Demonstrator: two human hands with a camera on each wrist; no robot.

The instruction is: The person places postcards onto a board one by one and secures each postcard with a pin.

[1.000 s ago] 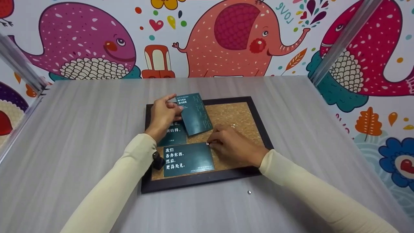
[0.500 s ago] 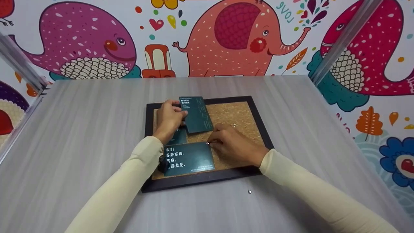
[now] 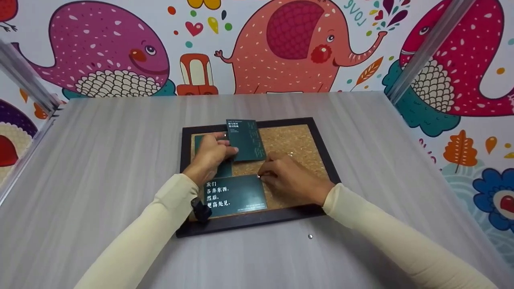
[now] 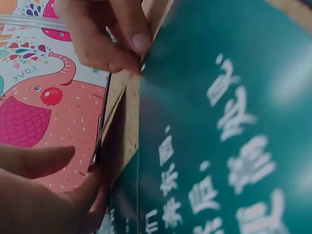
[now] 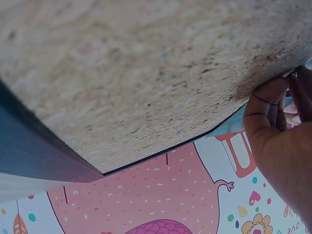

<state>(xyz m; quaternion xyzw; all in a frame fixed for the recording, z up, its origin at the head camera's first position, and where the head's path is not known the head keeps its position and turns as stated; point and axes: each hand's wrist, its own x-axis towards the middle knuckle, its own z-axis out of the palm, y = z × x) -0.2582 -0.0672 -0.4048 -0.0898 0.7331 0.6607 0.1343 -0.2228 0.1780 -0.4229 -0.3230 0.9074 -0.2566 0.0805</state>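
My left hand (image 3: 211, 154) holds a dark green printed card (image 3: 245, 140) by its left edge, over the upper part of a cork board (image 3: 295, 136). In the left wrist view this card is nearly edge-on at the fingertips. A second green card (image 3: 224, 170) lies on the board, partly under the left hand. Below it a wide green card (image 3: 237, 196) with white lettering lies flat. At that card's upper right corner my right hand (image 3: 291, 176) pinches a small silver pushpin (image 3: 258, 176), mostly hidden by the fingers.
The board has a black frame (image 3: 257, 222) and lies on a grey wood-grain table (image 3: 120, 132). Small shiny pins (image 3: 290, 154) sit on the cork behind the right hand. One loose pin (image 3: 310, 236) lies on the table in front. A cartoon-printed wall (image 3: 281, 48) stands behind.
The left hand has brought its card slightly right and turned it straighter, uncovering more of the card beneath. The right hand has stayed at the wide card's corner.
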